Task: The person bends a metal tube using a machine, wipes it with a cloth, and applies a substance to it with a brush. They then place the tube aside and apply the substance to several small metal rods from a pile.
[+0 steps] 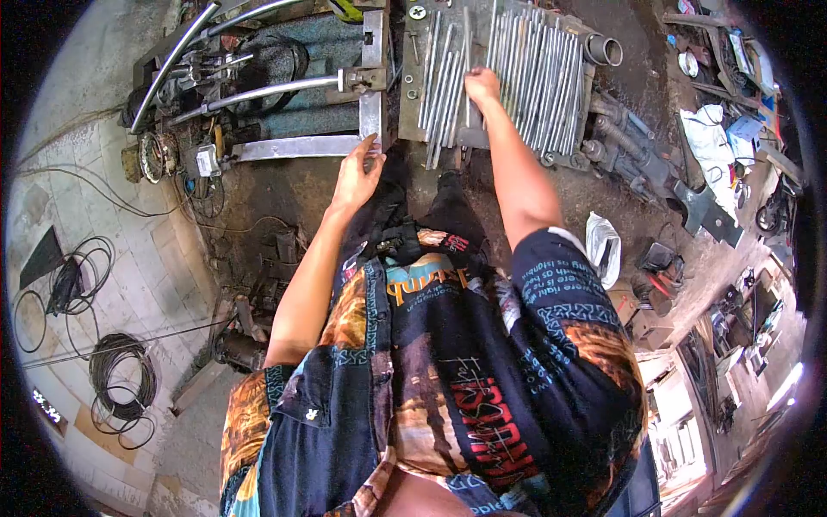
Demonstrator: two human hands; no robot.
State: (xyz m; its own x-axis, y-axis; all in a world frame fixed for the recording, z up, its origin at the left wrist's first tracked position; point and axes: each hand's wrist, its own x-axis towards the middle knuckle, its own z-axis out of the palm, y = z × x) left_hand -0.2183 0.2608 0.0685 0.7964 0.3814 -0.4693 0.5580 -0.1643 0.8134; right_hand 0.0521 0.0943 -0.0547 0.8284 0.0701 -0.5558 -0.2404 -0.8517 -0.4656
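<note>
My left hand (pixel 357 178) rests its outstretched fingers on the corner of a flat metal frame (pixel 301 147), where the long bar meets the upright bar. My right hand (pixel 482 84) is closed around the thin metal handle of a hammer (pixel 472 138), whose dark block head points toward me. Beneath it, rows of grey metal rods (pixel 543 82) lie side by side on a worn board (pixel 411 121). A shorter group of rods (pixel 442 95) lies left of the hammer. The palm side of my right hand is hidden.
Curved metal tubes (pixel 276 92) lie across the bench at left. A short pipe ring (pixel 603 50) sits by the rods. Coiled cable (pixel 123 376) is on the floor at left. At right are a long metal assembly (pixel 629 146) and a white bag (pixel 603 250).
</note>
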